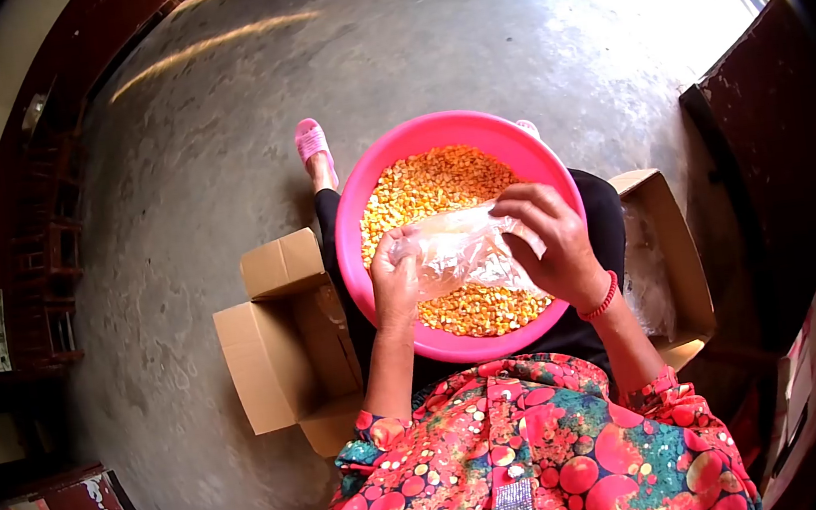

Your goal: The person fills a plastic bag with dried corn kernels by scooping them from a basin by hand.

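Fingers point(403, 243) of the left hand point(394, 282) close in a pinch on the left end of a clear, crumpled plastic bag point(463, 249). At the bag's right end, the right hand point(566, 249) is curved, thumb and fingertips parted; firm contact with the film cannot be confirmed.

Position of bag: stretched crosswise above yellow-orange corn kernels point(439, 176), within the rim of a round, bright pink plastic basin point(349, 223). Kernels show towards the basin's far edge and near edge. Whether the bag holds anything cannot be told.

The basin rests at the lap, between legs in black trousers point(601, 213). Just beside its left edge stands an open brown cardboard box point(265, 367); beyond its right edge, a second open carton point(685, 254) contains clear plastic film point(647, 278).

Step in hand, by judgement: handling and spreading the bag. The next move calls for a steady left pinch, a light right-hand grip on one layer of film, and clearance from the kernels.
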The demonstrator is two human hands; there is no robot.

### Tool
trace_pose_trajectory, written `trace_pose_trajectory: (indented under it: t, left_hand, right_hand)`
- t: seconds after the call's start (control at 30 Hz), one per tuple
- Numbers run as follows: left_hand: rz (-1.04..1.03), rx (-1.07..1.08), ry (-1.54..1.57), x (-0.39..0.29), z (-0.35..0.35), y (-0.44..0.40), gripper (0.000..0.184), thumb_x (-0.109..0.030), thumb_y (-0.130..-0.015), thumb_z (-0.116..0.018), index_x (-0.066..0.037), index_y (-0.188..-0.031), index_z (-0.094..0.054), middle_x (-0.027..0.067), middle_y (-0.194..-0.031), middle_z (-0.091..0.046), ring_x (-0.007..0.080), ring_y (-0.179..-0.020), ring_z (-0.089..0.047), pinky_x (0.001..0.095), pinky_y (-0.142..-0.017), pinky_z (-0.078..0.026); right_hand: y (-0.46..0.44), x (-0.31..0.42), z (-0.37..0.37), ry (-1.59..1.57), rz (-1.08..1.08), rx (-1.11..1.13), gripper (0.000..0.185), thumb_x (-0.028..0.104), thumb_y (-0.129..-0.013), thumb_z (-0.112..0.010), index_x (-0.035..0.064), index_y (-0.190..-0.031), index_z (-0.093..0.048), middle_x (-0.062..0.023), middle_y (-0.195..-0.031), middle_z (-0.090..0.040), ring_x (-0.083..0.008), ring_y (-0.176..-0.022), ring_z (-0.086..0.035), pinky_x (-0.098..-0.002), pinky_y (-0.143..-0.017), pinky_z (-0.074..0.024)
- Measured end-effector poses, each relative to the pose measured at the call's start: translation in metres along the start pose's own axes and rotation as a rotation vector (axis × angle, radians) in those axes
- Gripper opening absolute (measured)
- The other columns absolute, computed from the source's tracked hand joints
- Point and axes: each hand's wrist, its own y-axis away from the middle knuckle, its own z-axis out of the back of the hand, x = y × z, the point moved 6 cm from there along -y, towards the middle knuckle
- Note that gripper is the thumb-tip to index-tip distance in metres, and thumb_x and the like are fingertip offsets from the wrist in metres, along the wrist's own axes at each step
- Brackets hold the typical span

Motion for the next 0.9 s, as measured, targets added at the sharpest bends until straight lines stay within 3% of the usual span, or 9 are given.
trace_pose_trajectory:
  t: [0.27,0.33,0.43,0.5,0.57,0.67,0.73,0.83,0.9]
  left_hand:
    - [-0.048,-0.09,0.07,-0.022,-0.002,0.004,0.009,-0.012,-0.086,-0.057,-0.005,-0.091,-0.056,-0.0002,-0.077,-0.057,0.0042,-0.056,-0.051,0.0173,-0.049,-0.043]
    - [0.043,-0.153,0.135,-0.034,-0.006,0.008,0.008,-0.014,-0.089,-0.053,-0.006,-0.091,-0.054,-0.001,-0.07,-0.055,0.0057,-0.051,-0.049,0.0185,-0.043,-0.04]
    - [0.064,-0.096,0.191,-0.018,-0.002,0.004,0.009,-0.015,-0.09,-0.05,-0.007,-0.091,-0.053,-0.0019,-0.064,-0.051,0.0048,-0.048,-0.045,0.0177,-0.04,-0.036]
    - [0.064,-0.028,0.203,-0.01,0.0,0.004,0.008,-0.014,-0.09,-0.049,-0.007,-0.091,-0.052,-0.0022,-0.062,-0.049,0.0041,-0.046,-0.042,0.0173,-0.039,-0.034]
    - [0.209,-0.005,0.173,-0.003,0.0,0.008,0.01,-0.012,-0.089,-0.048,-0.005,-0.095,-0.051,-0.0012,-0.059,-0.045,0.0086,-0.046,-0.046,0.0209,-0.043,-0.044]
    - [0.205,0.129,0.089,-0.006,-0.005,0.013,0.016,-0.008,-0.085,-0.054,-0.003,-0.1,-0.053,0.0006,-0.07,-0.056,0.0097,-0.061,-0.054,0.0206,-0.058,-0.046]
    - [0.239,0.174,0.082,-0.021,-0.017,0.024,0.02,-0.004,-0.081,-0.06,-0.004,-0.1,-0.057,-0.0005,-0.084,-0.06,0.0037,-0.075,-0.055,0.0162,-0.062,-0.044]
    - [0.147,0.202,-0.001,-0.022,-0.019,0.021,0.021,-0.003,-0.081,-0.059,-0.002,-0.101,-0.06,0.001,-0.087,-0.062,0.0046,-0.074,-0.055,0.0171,-0.063,-0.044]
    - [0.15,0.153,-0.01,-0.012,-0.009,0.007,0.021,-0.003,-0.081,-0.059,-0.001,-0.102,-0.061,0.0027,-0.09,-0.063,0.0052,-0.075,-0.056,0.0182,-0.063,-0.045]
  right_hand:
    - [0.049,-0.023,-0.108,0.089,-0.066,0.405,0.016,0.016,-0.085,-0.046,0.0033,-0.091,-0.053,-0.0159,-0.081,-0.057,-0.0332,-0.077,-0.057,-0.042,-0.068,-0.0442]
    - [0.069,-0.026,-0.129,0.052,-0.226,0.905,0.017,0.02,-0.085,-0.047,0.0031,-0.087,-0.052,-0.0172,-0.075,-0.059,-0.0345,-0.073,-0.058,-0.043,-0.067,-0.0447]
    - [0.05,-0.024,-0.111,-0.11,-0.182,0.632,0.019,0.021,-0.085,-0.049,0.0035,-0.089,-0.053,-0.0189,-0.072,-0.059,-0.0358,-0.072,-0.059,-0.0436,-0.068,-0.0454]
    - [0.03,-0.023,-0.09,-0.237,-0.219,0.362,0.033,0.024,-0.084,-0.052,0.0036,-0.11,-0.051,-0.0206,-0.083,-0.061,-0.0367,-0.078,-0.059,-0.0434,-0.07,-0.0458]
    - [0.023,-0.035,-0.083,-0.142,-0.447,0.457,0.045,0.028,-0.085,-0.052,0.0027,-0.122,-0.043,-0.0234,-0.093,-0.059,-0.0371,-0.088,-0.057,-0.0419,-0.077,-0.0448]
    - [0.005,-0.055,-0.07,-0.033,-0.303,0.248,0.059,0.035,-0.085,-0.051,0.0003,-0.129,-0.035,-0.026,-0.114,-0.051,-0.0366,-0.108,-0.048,-0.0394,-0.093,-0.0365]
    - [-0.007,-0.067,-0.068,-0.159,-0.431,0.246,0.057,0.034,-0.085,-0.049,0.0004,-0.129,-0.036,-0.0234,-0.12,-0.048,-0.0363,-0.113,-0.044,-0.0389,-0.095,-0.0355]
    - [-0.015,-0.086,-0.083,-0.214,-0.465,0.296,0.053,0.03,-0.083,-0.055,0.0008,-0.125,-0.04,-0.0176,-0.106,-0.056,-0.0283,-0.098,-0.054,-0.0353,-0.085,-0.0426]
    - [-0.014,-0.09,-0.089,-0.317,-0.607,0.56,0.05,0.027,-0.082,-0.059,0.0007,-0.122,-0.045,-0.0126,-0.092,-0.062,-0.0218,-0.084,-0.06,-0.0318,-0.075,-0.0485]
